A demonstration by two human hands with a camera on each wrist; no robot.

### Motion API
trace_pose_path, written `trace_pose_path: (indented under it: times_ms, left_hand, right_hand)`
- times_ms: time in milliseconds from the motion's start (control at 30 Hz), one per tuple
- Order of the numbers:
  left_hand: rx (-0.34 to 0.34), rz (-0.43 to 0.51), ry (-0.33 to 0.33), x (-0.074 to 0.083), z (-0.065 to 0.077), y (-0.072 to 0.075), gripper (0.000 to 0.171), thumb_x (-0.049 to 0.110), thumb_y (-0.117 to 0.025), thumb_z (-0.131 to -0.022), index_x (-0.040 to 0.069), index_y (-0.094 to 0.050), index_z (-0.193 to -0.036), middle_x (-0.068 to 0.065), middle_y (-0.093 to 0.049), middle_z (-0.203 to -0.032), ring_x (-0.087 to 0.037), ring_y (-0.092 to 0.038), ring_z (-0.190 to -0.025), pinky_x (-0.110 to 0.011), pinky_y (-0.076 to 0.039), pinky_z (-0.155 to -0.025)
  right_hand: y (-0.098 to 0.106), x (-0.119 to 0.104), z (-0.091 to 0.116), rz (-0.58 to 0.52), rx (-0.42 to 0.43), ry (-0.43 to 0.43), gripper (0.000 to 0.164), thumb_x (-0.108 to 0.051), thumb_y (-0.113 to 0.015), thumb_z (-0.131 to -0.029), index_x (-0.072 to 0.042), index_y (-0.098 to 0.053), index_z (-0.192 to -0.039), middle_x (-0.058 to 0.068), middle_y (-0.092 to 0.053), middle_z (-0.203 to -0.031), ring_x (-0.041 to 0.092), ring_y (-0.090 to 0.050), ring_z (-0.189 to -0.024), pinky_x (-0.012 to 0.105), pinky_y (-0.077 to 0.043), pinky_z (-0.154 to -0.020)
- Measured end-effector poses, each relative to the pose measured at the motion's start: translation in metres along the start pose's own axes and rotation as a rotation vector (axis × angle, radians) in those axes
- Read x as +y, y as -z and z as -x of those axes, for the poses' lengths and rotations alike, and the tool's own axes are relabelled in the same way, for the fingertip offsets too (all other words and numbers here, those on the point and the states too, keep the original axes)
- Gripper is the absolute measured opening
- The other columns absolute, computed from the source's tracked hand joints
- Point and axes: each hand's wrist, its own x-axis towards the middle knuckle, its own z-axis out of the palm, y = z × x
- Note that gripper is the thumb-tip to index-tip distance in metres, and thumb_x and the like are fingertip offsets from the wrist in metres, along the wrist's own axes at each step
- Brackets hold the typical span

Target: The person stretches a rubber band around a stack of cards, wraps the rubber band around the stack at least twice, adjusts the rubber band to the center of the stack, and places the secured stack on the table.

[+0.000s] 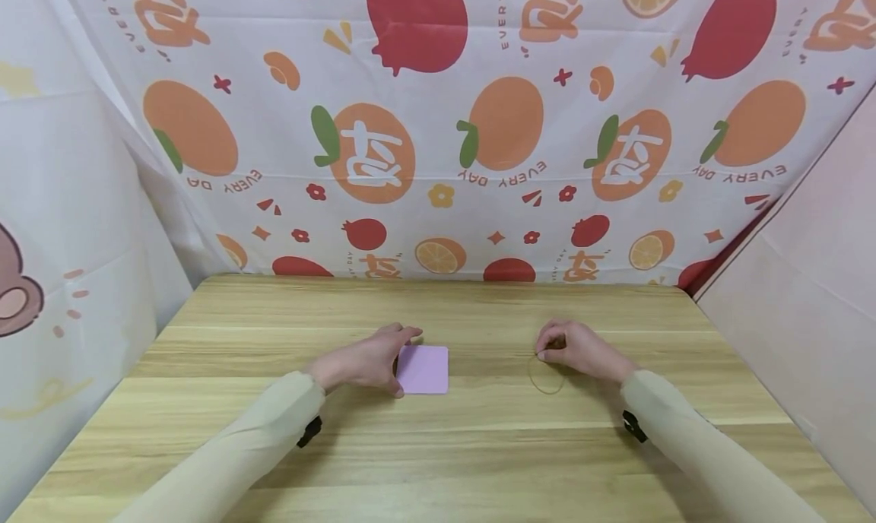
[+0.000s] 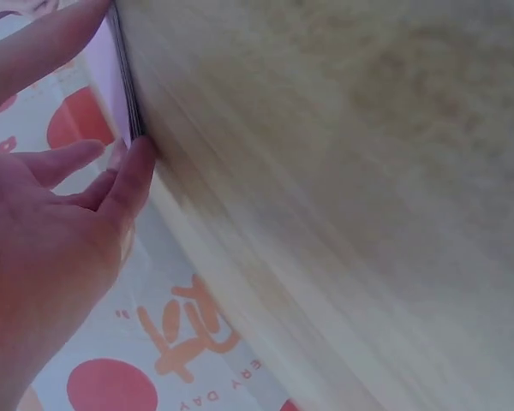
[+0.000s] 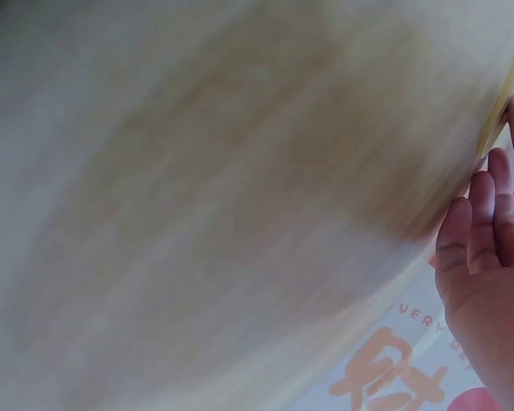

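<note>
A square, purple-topped stack of cards (image 1: 423, 370) lies on the wooden table, left of its middle. My left hand (image 1: 370, 358) holds it at the left side, thumb at the near corner and fingers at the far one. From the left wrist, the dark layered edge of the stack (image 2: 127, 77) shows between thumb and fingers. Over to the right, my right hand (image 1: 575, 348) pinches a thin yellow rubber band (image 1: 547, 393) between thumb and fingertips. The band hangs as a loose loop toward the near side, and part of the rubber band (image 3: 504, 103) shows in the right wrist view.
The light wooden table (image 1: 438, 454) runs back to a white curtain (image 1: 438, 143) printed with fruit. Pale cloth walls stand at the left (image 1: 82, 204) and right (image 1: 821, 280). A dark strap piece (image 1: 310, 432) sits under the left cuff, another (image 1: 633, 426) under the right.
</note>
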Motion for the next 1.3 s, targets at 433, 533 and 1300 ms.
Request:
trace_pose_path:
  times_ms: [433,533,1300]
  left_hand:
    - [0.042,0.090,0.022,-0.006,0.004,-0.003,0.084,0.002,-0.090,-0.064,-0.006,-0.049,-0.136,-0.011,-0.041,-0.123,-0.023,-0.050,-0.104,-0.037,-0.047,-0.090]
    - [0.050,0.103,0.027,-0.007,0.005,-0.004,0.083,0.003,-0.091,-0.063,-0.003,-0.049,-0.135,-0.011,-0.044,-0.122,-0.023,-0.050,-0.103,-0.038,-0.047,-0.090]
    - [0.074,0.267,-0.028,-0.003,0.011,-0.006,0.058,-0.011,-0.071,-0.080,0.004,-0.055,-0.134,-0.007,-0.060,-0.105,-0.023,-0.053,-0.087,-0.035,-0.047,-0.075]
  right_hand:
    - [-0.003,-0.009,0.003,0.029,-0.012,-0.001,0.007,-0.010,-0.070,-0.092,-0.016,-0.068,-0.089,-0.004,-0.059,-0.099,0.017,-0.053,-0.091,0.030,-0.047,-0.079]
    - [-0.003,-0.009,0.003,0.026,-0.009,0.001,0.006,-0.011,-0.070,-0.092,-0.016,-0.068,-0.089,-0.004,-0.059,-0.098,0.017,-0.053,-0.091,0.031,-0.047,-0.080]
    - [0.006,-0.014,0.008,-0.215,-0.039,-0.079,0.007,-0.006,-0.060,-0.097,-0.001,-0.065,-0.096,0.009,-0.070,-0.088,0.020,-0.063,-0.075,0.023,-0.047,-0.058]
